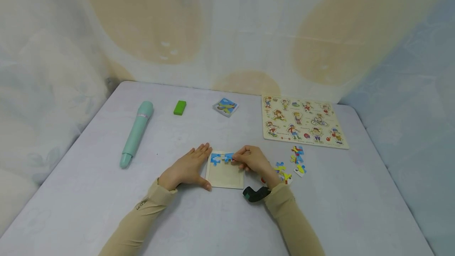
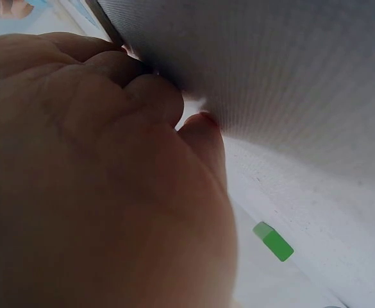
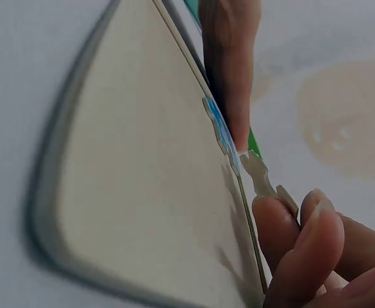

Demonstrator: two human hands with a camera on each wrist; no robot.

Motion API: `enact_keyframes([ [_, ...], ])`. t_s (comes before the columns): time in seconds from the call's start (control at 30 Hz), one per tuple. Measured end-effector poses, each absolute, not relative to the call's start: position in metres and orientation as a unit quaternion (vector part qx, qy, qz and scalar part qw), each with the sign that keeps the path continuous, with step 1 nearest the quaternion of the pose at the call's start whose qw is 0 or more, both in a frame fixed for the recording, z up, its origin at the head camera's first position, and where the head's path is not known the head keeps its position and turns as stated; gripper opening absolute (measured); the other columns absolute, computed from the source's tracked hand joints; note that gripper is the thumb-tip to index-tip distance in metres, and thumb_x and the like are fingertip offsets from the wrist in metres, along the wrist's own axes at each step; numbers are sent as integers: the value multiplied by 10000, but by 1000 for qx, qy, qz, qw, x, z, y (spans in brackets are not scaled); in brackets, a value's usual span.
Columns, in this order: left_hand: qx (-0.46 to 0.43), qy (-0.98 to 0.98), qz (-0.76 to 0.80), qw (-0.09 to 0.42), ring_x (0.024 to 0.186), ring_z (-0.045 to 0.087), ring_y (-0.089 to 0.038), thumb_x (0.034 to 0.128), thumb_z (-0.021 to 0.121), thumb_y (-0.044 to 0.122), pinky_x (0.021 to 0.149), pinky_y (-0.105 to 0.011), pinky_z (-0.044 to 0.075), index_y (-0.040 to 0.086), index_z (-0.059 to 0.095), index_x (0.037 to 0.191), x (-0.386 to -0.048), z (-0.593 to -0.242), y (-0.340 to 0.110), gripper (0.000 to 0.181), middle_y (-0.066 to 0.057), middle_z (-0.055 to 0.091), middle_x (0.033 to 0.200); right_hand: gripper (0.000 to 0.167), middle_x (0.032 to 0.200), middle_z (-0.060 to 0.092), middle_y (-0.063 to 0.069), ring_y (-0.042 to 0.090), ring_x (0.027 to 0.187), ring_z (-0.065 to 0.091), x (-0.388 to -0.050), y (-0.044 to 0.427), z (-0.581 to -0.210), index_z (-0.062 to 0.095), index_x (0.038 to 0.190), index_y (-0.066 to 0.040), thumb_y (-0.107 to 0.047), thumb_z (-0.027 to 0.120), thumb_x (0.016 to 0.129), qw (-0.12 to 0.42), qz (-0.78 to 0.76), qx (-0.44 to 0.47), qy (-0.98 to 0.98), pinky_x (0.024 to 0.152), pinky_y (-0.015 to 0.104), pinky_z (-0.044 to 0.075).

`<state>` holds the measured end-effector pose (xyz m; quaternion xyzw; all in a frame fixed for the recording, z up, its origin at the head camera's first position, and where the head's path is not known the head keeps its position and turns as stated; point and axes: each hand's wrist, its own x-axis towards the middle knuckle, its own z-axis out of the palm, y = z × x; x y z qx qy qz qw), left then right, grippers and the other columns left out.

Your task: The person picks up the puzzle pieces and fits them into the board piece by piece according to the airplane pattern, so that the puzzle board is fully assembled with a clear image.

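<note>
A square wooden puzzle tray [image 1: 224, 177] lies on the table in front of the person. One blue jigsaw piece [image 1: 215, 158] sits in its upper left corner. With fingers extended, the left hand [image 1: 186, 169] rests along the tray's left edge, thumb near the lower left corner. Over the upper right of the tray, the right hand [image 1: 254, 160] pinches a second blue jigsaw piece [image 1: 228, 157] between thumb and fingertips. In the right wrist view that held piece [image 3: 259, 174] is raised off the tray, its pale underside showing.
Several loose jigsaw pieces [image 1: 298, 159] lie right of the tray, some partly behind the right wrist. Farther back are a pegged picture board [image 1: 302, 121], a small picture puzzle [image 1: 226, 106] and a green block [image 1: 179, 108]. A mint-green microphone-shaped object [image 1: 136, 133] lies at left.
</note>
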<state>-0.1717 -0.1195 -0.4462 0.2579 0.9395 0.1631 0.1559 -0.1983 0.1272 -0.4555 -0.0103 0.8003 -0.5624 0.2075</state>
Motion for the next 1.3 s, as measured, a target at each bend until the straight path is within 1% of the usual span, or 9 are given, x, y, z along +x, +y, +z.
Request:
enact_keyframes([
  [0.27, 265, 935, 173, 159, 1514, 116, -314, 611, 847, 565, 1225, -508, 158, -20, 191, 1528, -171, -445, -120, 1271, -166, 149, 1619, 164, 861, 766, 110, 50, 458, 507, -196, 117, -456, 645, 942, -24, -168, 700, 887, 184, -562, -4, 806, 426, 175, 355],
  [0.4, 269, 933, 177, 161, 1514, 114, -318, 607, 848, 564, 1223, -516, 159, -27, 185, 1527, -171, -445, -119, 1279, -170, 147, 1618, 171, 809, 764, 77, 56, 428, 474, -195, 113, -457, 658, 924, -32, -184, 718, 874, 172, -551, 0, 816, 404, 184, 325],
  [0.5, 271, 933, 172, 160, 1513, 119, -321, 610, 844, 569, 1221, -519, 162, -31, 183, 1526, -171, -446, -119, 1279, -174, 149, 1617, 171, 768, 756, 51, 63, 410, 461, -194, 110, -457, 667, 901, -44, -195, 735, 859, 160, -535, 3, 830, 403, 188, 327],
  [0.6, 272, 935, 164, 158, 1513, 117, -318, 617, 834, 582, 1222, -515, 164, -28, 179, 1528, -172, -448, -119, 1276, -171, 147, 1618, 172, 763, 754, 58, 72, 406, 454, -193, 108, -457, 673, 888, -50, -200, 747, 845, 148, -516, 4, 844, 410, 193, 342],
  [0.73, 271, 936, 157, 157, 1515, 112, -310, 621, 829, 589, 1225, -507, 162, -18, 177, 1531, -172, -449, -119, 1274, -163, 143, 1620, 176, 784, 759, 41, 71, 453, 465, -191, 104, -456, 674, 888, -76, -231, 745, 843, 133, -478, 5, 868, 435, 184, 361],
  [0.83, 270, 936, 158, 158, 1515, 113, -310, 620, 832, 585, 1224, -508, 163, -18, 179, 1531, -172, -449, -119, 1273, -163, 145, 1620, 176, 778, 758, 9, 71, 514, 504, -190, 102, -455, 669, 887, -98, -258, 733, 851, 124, -446, 3, 887, 468, 184, 372],
  [1.03, 268, 937, 159, 160, 1516, 111, -305, 623, 833, 580, 1226, -503, 161, -13, 183, 1531, -173, -448, -119, 1265, -157, 146, 1621, 183, 677, 715, -33, 90, 633, 593, -187, 98, -454, 659, 869, -124, -294, 726, 856, 107, -405, 2, 908, 561, 227, 377],
  [1.13, 267, 937, 156, 161, 1516, 110, -303, 626, 829, 586, 1227, -500, 159, -9, 183, 1533, -173, -449, -118, 1262, -154, 145, 1622, 189, 637, 691, -38, 105, 612, 593, -185, 96, -454, 654, 864, -129, -303, 727, 858, 103, -395, 4, 913, 553, 233, 379],
  [1.3, 263, 937, 159, 163, 1517, 110, -300, 625, 831, 584, 1228, -499, 159, -5, 186, 1533, -172, -449, -118, 1261, -150, 146, 1623, 184, 643, 694, -33, 97, 601, 589, -185, 96, -454, 650, 871, -124, -291, 726, 861, 102, -397, 4, 912, 550, 227, 380],
])
